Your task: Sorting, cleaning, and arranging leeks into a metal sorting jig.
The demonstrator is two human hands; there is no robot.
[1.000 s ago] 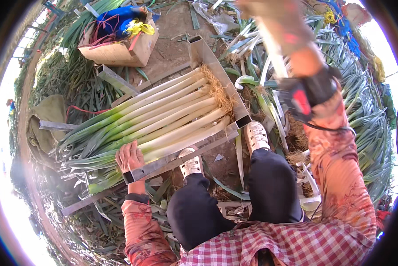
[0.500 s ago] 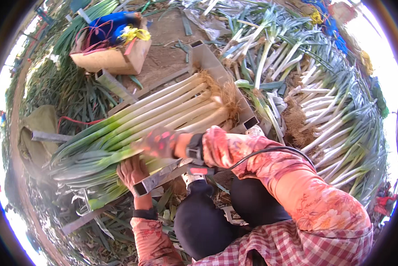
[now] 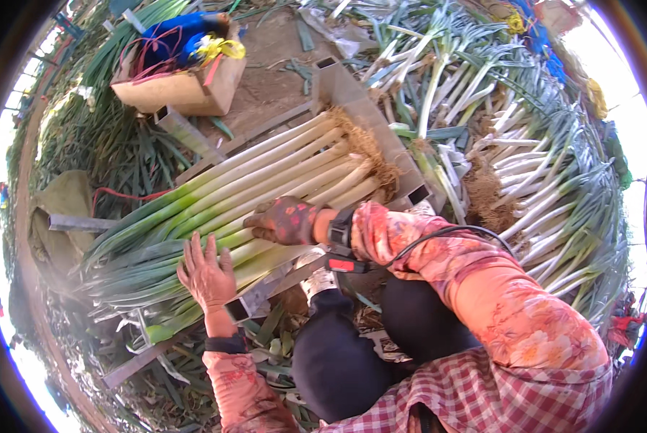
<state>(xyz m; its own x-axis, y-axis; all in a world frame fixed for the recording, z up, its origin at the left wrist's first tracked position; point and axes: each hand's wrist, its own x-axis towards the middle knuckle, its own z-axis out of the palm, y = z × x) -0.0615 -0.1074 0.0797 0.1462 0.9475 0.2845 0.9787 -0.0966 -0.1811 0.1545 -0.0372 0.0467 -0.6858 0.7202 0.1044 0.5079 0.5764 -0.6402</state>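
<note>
Your bare left hand (image 3: 207,270) lies flat, fingers spread, on the leeks (image 3: 266,184) bundled in the metal frame (image 3: 370,119); your gloved right hand (image 3: 287,220) presses beside it (fingers curled, gripping nothing). Uneven pressure could roll stalks off.

One wide fisheye view sits on the person's head and looks steeply down, close over the knees and both forearms. The metal frame (image 3: 370,123) holding the row of leeks (image 3: 266,187) fills the middle, its straight edges bending toward the dark round rim. Farther ground curves away at the top.
</note>
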